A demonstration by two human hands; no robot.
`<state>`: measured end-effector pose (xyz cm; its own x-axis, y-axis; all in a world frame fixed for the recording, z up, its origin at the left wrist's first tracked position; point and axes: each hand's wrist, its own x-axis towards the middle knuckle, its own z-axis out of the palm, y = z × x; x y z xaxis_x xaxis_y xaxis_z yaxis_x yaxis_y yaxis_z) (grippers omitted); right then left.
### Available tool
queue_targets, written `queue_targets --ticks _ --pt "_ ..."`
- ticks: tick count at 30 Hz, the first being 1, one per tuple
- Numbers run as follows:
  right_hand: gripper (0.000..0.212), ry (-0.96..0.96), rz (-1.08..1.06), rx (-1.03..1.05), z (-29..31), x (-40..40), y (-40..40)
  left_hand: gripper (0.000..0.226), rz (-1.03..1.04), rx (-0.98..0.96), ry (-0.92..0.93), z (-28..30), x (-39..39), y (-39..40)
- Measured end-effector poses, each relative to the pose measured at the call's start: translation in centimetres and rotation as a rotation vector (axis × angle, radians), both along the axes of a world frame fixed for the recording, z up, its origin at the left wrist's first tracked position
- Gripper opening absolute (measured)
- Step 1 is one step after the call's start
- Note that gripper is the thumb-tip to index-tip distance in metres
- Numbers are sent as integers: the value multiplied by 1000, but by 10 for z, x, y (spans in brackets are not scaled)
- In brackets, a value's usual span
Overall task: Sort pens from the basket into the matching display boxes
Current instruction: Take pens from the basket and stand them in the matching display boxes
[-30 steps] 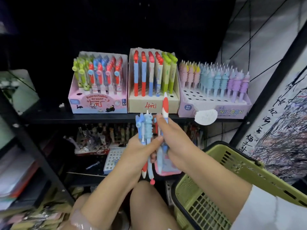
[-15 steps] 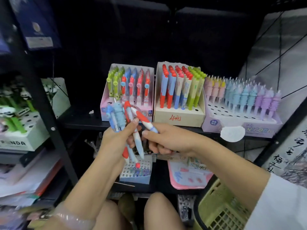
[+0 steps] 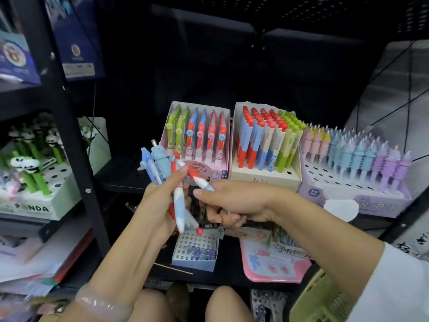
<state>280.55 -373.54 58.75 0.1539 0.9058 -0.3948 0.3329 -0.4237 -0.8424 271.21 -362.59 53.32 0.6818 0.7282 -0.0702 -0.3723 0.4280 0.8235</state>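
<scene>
Head view of a person seated before a black shelf unit (image 3: 76,145). The left hand (image 3: 157,203) is closed around a bundle of pens (image 3: 162,168), thumb pressed across their fronts; among them are a blue pen with a ribbed blue figure top (image 3: 160,162), a paler blue pen (image 3: 147,162) and a red, white and blue pen (image 3: 179,205) whose tip points downward. The right hand (image 3: 232,202) pinches one red-and-white pen with a blue end (image 3: 197,177) between thumb and fingers, holding it slantwise against the bundle, just in front of the shelf edge.

On the shelf behind the hands stand three display boxes side by side. The pink box (image 3: 216,168) holds green, blue and red pens upright. The cream box (image 3: 264,180) at centre holds red-and-blue, white-and-blue and green pens. The lilac box (image 3: 352,194) at right, printed with partly hidden lettering, holds ribbed pens in pink, yellow, blue and purple, with empty holes in its front rows. A white oval tag (image 3: 340,209) hangs at its front.

A corner of the green basket (image 3: 318,300) shows at lower right, beside the person's white sleeve (image 3: 394,287). On the lower shelf lie a small perforated blue box (image 3: 195,261) and a pink tray (image 3: 276,268). At left, a white box marked PANDA (image 3: 34,205) holds green panda-topped pens. A pale bracelet (image 3: 102,305) circles the left wrist.
</scene>
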Motion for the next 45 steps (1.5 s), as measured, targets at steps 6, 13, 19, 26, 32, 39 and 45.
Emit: queue_targets --ticks 6,13,19,26,32,39,45 --pt "8 -2 -87 215 24 8 22 12 122 44 -26 30 3 27" --pt "4 183 -539 758 37 32 39 14 123 -10 -73 39 8 48" --pt "15 -449 -687 950 69 65 59 18 155 135 71 31 15 54" --pt "30 -1077 -394 555 79 83 88 29 179 258 138 25 12 56" --pt "26 -1053 -204 352 72 78 97 21 184 249 149 21 6 56" --pt "30 -970 -380 515 61 75 95 18 166 257 152 21 6 54" --pt "32 -1007 -319 388 69 77 95 22 184 281 177 22 2 54"
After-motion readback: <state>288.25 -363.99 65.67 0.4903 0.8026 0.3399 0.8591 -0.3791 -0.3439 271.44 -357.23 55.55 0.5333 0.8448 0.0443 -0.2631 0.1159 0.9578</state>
